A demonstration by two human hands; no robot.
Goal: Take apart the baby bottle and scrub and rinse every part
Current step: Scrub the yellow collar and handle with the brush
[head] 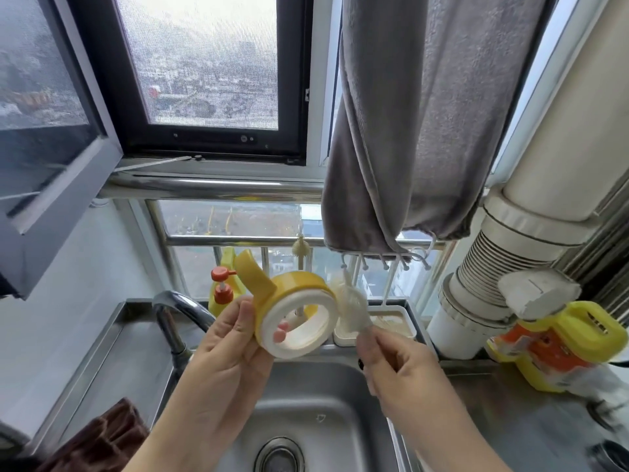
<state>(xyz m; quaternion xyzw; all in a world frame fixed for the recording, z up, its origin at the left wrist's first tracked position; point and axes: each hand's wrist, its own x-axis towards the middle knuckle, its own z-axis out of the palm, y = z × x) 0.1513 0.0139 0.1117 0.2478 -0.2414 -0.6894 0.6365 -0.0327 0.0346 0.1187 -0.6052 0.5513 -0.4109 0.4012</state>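
Note:
My left hand point(226, 349) grips the bottle's yellow and white collar ring point(296, 313) with its yellow handle, held up above the steel sink point(306, 403). The ring's opening faces me and a fingertip shows through it. My right hand point(396, 366) holds a small bottle brush point(352, 308) by its handle. The pale, blurred bristle head sits against the ring's right edge. Other bottle parts are not in view.
The tap point(177, 311) curves up at the left behind my left hand. A soap pump bottle point(223, 294) and a white drying rack point(391, 321) stand behind the sink. A yellow and orange container point(558, 345) is on the right counter, a brown cloth point(102, 434) at lower left, and a grey towel point(401, 131) hangs above.

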